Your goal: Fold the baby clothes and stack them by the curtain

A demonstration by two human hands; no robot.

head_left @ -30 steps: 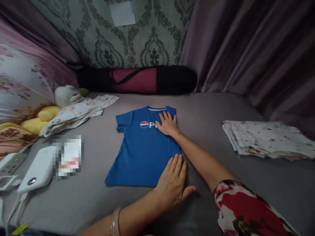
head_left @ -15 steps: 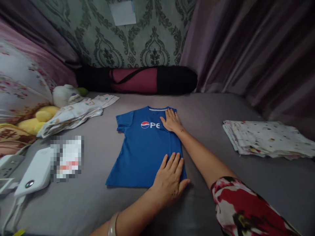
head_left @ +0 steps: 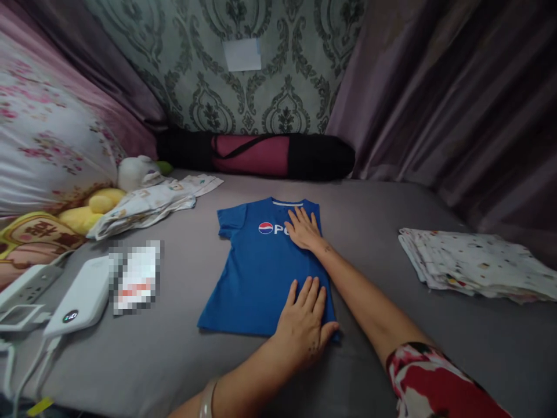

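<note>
Head view: blue T-shirt [head_left: 256,278] lies flat, front up, mid-frame on the grey sheet [head_left: 369,226], collar at the far end, hem toward the wearer. One short sleeve sticks out on the image-left side. Round red-white-blue logo [head_left: 265,228] and white letters on the chest, lettering partly covered.

Left hand [head_left: 302,322]: palm down on the lower image-right part of the shirt, fingers spread and pointing away, thumb out near the hem corner. Nothing grasped. Pale bracelet [head_left: 208,397] on that arm.

Right hand [head_left: 303,228]: palm down at the upper image-right side, just below the collar, over the end of the lettering. Fingers extended, grip released, fabric not pinched. Floral sleeve [head_left: 439,380] on that arm.

Around it: folded patterned cloth [head_left: 474,261] off to the right, well apart from the shirt. On the left, second patterned cloth [head_left: 156,200] next to yellow plush [head_left: 87,215]; nearer, white power bank [head_left: 80,296] with a cable plugged in, power strip [head_left: 30,284] beside it, pixelated item [head_left: 139,278] unreadable. Black and maroon bag [head_left: 250,155] lies along the wall.
</note>
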